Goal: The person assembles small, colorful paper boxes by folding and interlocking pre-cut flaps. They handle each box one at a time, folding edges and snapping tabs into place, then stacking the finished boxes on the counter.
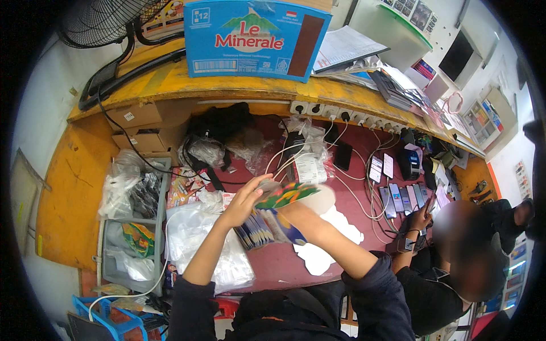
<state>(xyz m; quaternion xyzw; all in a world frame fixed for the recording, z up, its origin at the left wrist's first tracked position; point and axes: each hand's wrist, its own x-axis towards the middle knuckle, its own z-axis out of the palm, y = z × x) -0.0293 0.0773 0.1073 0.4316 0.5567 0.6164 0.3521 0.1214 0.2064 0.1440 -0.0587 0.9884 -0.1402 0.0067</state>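
Observation:
In front of me, above the table, is a thick stack of printed cardboard pieces [261, 228] with blue and yellow edges. A rounded top piece [287, 195], green and orange with a pale end, is lifted at an angle over it. My left hand [245, 202] grips the stack's left side, fingers bent along its far edge. My right hand [304, 220] holds its right side, its fingertips partly hidden by the pieces. White rounded cutouts [327, 250] lie on the table beneath and right of my right hand. Clear plastic bags [205, 250] lie beneath my left forearm.
Left stands a grey bin [108, 244] with plastic packets. Several phones [405, 199] and white cables [372, 199] lie right, beside a seated person's hand [420, 217] holding a phone. A power strip [315, 108] runs under the yellow shelf [250, 88], which bears a blue carton [256, 40].

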